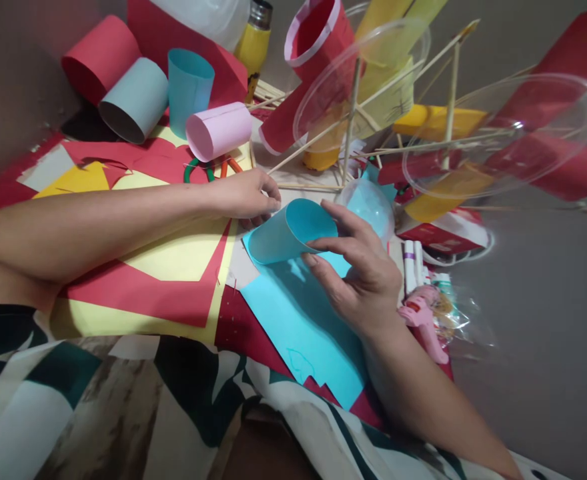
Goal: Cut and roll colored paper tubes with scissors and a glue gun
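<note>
A light-blue paper tube (276, 238) lies tilted, its open end toward my right hand (361, 270). That hand grips the tube's rim, with the thumb and fingers on either side of the opening. My left hand (247, 193) is left of the tube, its fingers curled in a pinch; whatever they hold, if anything, is hidden. Beneath the tube is a blue paper sheet (306, 320) with notched cuts and a small outline drawn on it. Green-and-orange-handled scissors (188, 172) show partly behind my left wrist.
Paper tubes in red (104, 57), grey-blue (136, 100), teal (189, 93) and pink (221, 130) stand or lie at the back left. A wooden stick frame (351, 127) with clear plastic discs (503, 133) fills the back right. A pink glue gun (426, 317) lies right, beside markers (413, 263).
</note>
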`<control>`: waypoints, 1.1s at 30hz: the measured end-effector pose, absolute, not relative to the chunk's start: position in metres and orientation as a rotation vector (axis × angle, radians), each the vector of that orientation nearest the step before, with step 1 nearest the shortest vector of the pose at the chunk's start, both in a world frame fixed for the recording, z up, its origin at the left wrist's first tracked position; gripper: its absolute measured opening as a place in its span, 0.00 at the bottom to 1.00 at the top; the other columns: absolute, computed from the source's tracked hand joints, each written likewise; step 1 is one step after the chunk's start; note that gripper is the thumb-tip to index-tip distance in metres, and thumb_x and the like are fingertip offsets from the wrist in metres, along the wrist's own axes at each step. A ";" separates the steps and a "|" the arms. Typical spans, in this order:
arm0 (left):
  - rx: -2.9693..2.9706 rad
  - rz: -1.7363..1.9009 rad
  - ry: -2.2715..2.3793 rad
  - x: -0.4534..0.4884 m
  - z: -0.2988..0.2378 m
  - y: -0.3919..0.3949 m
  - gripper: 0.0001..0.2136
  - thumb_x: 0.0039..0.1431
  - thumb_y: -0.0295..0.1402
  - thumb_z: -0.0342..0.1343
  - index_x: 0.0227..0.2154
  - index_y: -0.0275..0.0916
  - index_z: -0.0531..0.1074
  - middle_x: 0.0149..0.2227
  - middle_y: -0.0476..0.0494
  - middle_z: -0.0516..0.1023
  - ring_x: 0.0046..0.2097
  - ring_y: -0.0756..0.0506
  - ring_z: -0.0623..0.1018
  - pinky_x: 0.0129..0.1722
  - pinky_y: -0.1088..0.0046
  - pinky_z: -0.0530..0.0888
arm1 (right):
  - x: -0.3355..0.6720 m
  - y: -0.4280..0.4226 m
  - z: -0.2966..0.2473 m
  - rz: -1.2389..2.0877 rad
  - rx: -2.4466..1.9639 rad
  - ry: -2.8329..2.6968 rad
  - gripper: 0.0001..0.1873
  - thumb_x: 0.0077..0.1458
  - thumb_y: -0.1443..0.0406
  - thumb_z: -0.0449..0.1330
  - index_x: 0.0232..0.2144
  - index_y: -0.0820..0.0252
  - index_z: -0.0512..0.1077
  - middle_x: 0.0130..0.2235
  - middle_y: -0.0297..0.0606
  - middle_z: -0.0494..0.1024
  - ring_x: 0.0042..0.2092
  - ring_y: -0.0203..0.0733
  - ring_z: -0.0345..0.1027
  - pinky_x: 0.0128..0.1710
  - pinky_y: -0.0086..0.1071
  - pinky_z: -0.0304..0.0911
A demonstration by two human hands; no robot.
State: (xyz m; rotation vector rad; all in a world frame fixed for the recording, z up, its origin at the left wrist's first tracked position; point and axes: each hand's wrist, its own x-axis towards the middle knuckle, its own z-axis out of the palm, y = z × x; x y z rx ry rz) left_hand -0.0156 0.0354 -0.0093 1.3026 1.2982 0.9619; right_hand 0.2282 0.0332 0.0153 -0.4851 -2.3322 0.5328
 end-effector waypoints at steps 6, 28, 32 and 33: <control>1.256 0.863 1.467 -0.007 0.012 0.026 0.01 0.51 0.25 0.65 0.26 0.36 0.79 0.22 0.43 0.76 0.25 0.44 0.78 0.30 0.63 0.77 | 0.227 0.037 0.010 0.415 -0.399 -2.348 0.09 0.61 0.65 0.66 0.44 0.50 0.77 0.63 0.42 0.75 0.61 0.54 0.73 0.59 0.54 0.70; 1.348 0.987 1.447 -0.004 0.011 0.025 0.06 0.59 0.21 0.59 0.30 0.35 0.78 0.22 0.48 0.74 0.21 0.50 0.71 0.26 0.71 0.68 | 0.224 0.041 0.002 0.283 -0.268 -2.349 0.13 0.62 0.67 0.65 0.49 0.51 0.72 0.64 0.48 0.73 0.62 0.56 0.72 0.56 0.53 0.74; 1.358 1.172 1.369 -0.004 0.007 0.028 0.07 0.61 0.21 0.58 0.30 0.35 0.78 0.25 0.49 0.76 0.23 0.52 0.71 0.26 0.75 0.68 | 0.224 0.040 0.003 0.277 -0.280 -2.362 0.15 0.61 0.67 0.65 0.50 0.51 0.72 0.64 0.47 0.73 0.63 0.56 0.71 0.57 0.53 0.73; 1.349 1.179 1.352 -0.003 0.008 0.028 0.07 0.62 0.21 0.58 0.30 0.35 0.77 0.24 0.49 0.76 0.23 0.53 0.71 0.25 0.76 0.67 | 0.224 0.040 0.003 0.274 -0.283 -2.364 0.15 0.61 0.67 0.66 0.50 0.50 0.72 0.64 0.47 0.73 0.63 0.56 0.72 0.57 0.53 0.73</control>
